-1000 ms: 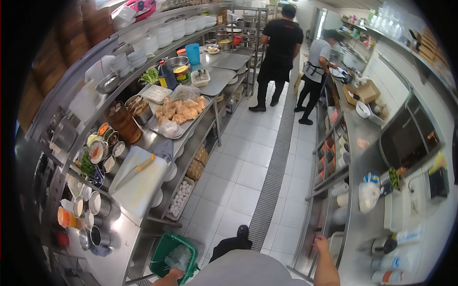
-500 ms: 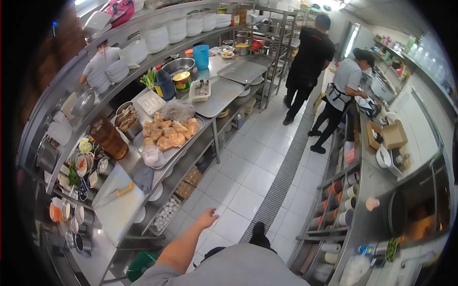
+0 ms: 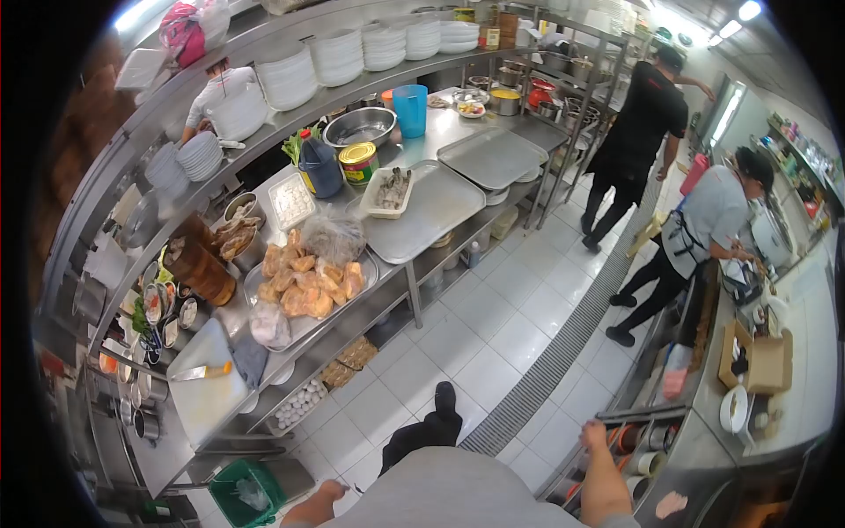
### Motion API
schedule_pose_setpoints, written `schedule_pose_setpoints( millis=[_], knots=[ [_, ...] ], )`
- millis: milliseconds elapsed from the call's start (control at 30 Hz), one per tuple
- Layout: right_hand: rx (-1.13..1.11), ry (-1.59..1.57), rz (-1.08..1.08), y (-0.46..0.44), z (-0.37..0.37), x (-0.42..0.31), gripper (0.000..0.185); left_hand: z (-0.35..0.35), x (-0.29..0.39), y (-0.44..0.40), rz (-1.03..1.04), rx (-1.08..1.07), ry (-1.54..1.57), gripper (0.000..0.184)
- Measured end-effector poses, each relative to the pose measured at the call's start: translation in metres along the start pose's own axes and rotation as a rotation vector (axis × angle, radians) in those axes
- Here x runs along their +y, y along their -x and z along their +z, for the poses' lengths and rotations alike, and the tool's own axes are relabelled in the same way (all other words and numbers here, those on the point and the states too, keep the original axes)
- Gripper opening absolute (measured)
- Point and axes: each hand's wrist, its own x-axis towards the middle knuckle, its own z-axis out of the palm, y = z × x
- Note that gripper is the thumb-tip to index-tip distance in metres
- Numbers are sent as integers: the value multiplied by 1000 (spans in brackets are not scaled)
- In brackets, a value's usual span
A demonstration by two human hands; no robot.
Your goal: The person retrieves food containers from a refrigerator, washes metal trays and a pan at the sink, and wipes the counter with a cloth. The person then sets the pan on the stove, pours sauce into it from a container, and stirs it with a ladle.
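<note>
The person wears a plain grey top (image 3: 440,488), matte and evenly toned, its cloth making a broad, rounded curve across the front. The sleeves (image 3: 615,522), of which only a little shows at the lower edge, are the same grey and stop short of the bare forearms (image 3: 606,480). The left grip (image 3: 331,490) and the right grip (image 3: 593,433) are likewise bare. Beyond the top's hem shows a black trouser leg (image 3: 421,444), loosely cut, and a black shoe (image 3: 445,400) with a rounded toe.
</note>
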Motion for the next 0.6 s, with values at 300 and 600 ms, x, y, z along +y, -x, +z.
schedule_pose_setpoints(
  millis=[300,600],
  knots=[
    [-212,-660,434,-189,-40,-309,44,-127,115,-105,171,273,242,53],
    [-307,-852,286,-347,-67,-438,41,-566,331,-55,478,710,1446,39]
  ],
)
